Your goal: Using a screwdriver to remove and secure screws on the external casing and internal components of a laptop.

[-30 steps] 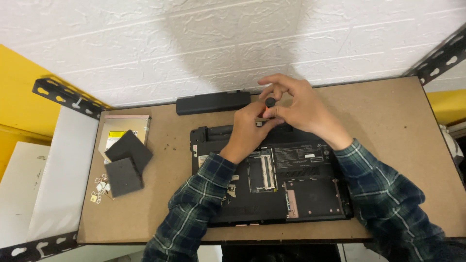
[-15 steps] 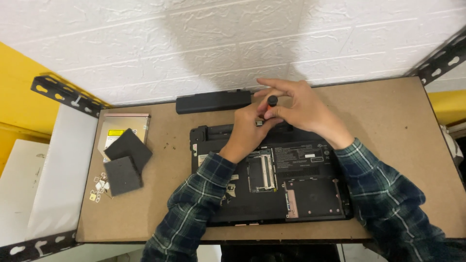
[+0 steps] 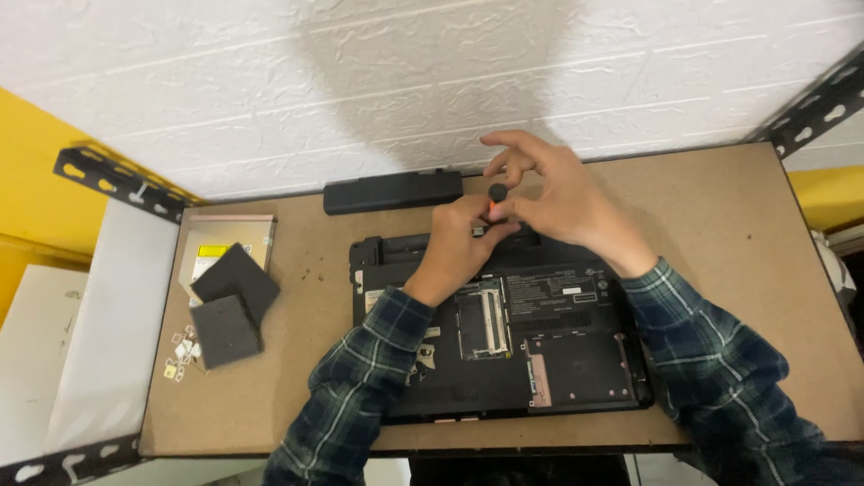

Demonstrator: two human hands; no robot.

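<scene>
Nearest the front edge of the desk [image 3: 738, 198], two forearms in dark plaid sleeves [image 3: 360, 396] reach in over an upturned black laptop [image 3: 576, 360]. The laptop lies bottom side up, set close to the front edge and a little right of centre, with cover panels off so that a memory slot [image 3: 486, 319] and other open bays show.

Further in, over the laptop's back edge, the two hands meet. The left hand [image 3: 459, 247] is curled, its fingertips pinching low on the shaft of a small screwdriver [image 3: 493, 202] with an orange stem and a black round cap. The right hand [image 3: 558, 202] holds the top of the same screwdriver with thumb and forefinger, the other fingers spread loosely above it. The tool stands roughly upright, its tip down at the laptop's back edge; the tip itself is hidden by the fingers.

Toward the left edge of the desk lie two dark foam-like squares [image 3: 229, 301], one overlapping the other, with a small scatter of pale screws and bits [image 3: 180, 351] just beside them. Behind the squares rests a flat optical drive [image 3: 247, 229].

At the back edge, against the white wall, lies a long black battery pack [image 3: 391, 191], apart from the laptop.
</scene>
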